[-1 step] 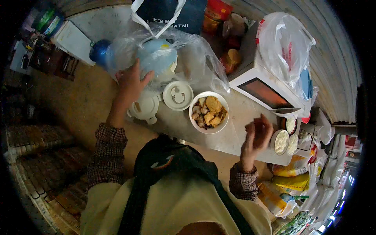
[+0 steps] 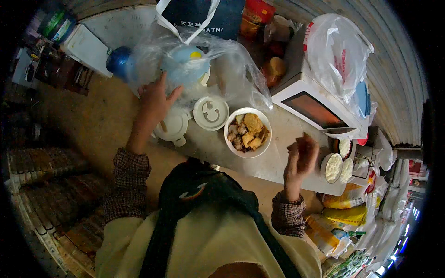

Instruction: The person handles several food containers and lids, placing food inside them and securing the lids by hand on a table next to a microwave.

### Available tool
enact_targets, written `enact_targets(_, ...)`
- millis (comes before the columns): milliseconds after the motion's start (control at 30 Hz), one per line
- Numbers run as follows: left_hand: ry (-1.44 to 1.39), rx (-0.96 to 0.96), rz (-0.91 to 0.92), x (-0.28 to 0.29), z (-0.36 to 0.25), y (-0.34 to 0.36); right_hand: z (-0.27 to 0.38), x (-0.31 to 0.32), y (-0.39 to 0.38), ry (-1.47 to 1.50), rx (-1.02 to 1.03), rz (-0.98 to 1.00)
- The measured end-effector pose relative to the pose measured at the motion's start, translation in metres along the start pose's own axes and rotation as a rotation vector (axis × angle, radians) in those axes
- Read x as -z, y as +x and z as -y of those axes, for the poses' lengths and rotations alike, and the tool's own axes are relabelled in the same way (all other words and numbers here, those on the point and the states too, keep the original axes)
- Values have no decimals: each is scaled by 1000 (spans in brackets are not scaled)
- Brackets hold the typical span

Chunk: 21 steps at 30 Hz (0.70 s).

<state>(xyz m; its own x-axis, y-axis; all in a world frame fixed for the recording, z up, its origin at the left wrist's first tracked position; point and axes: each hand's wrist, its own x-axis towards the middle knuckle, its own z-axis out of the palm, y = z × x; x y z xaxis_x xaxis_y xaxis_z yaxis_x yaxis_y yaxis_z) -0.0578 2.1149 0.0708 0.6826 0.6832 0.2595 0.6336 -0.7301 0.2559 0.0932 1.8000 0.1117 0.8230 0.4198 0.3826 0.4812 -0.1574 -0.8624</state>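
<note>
My left hand (image 2: 156, 97) reaches over the left part of the counter with its fingers spread. It is at the near edge of a clear plastic bag (image 2: 241, 76); whether it touches the film I cannot tell. Under that film shows a round light-blue item (image 2: 185, 67) with a yellow spot. Beside my left wrist lies a pale lid with side tabs (image 2: 172, 129), and right of it a round white lid (image 2: 211, 113). My right hand (image 2: 301, 160), slightly blurred, hovers over the counter's right side, fingers loosely bent and apart, nothing visible in them. Between my hands stands a white bowl of browned food chunks (image 2: 248, 133).
Right of my right hand are bowls with white food (image 2: 332, 167) and a wire rack (image 2: 364, 162). A white microwave (image 2: 310, 104) stands behind, a plastic bag (image 2: 340, 55) on top. At the back is a dark tote bag (image 2: 204, 21); yellow packages (image 2: 345, 213) lie lower right.
My right hand has shifted slightly to the left. My left hand stays nearly where it was, and the clear plastic film has moved a little.
</note>
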Motion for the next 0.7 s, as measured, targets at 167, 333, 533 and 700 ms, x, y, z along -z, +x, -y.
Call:
enact_targets(167,-267,-169,143,6,3,-29,-8,-25,2,-12,-146,195)
enact_targets(333,-232,-410,148,2,12,-34,31,-89,31,108,50,492)
enact_targets(533,-367,-228,688,4,26,-12,23,-230,88,-163,455,973)
enact_targets(700,-383,-55,679,-26,90,5,-6,-276,172,-364,328,865)
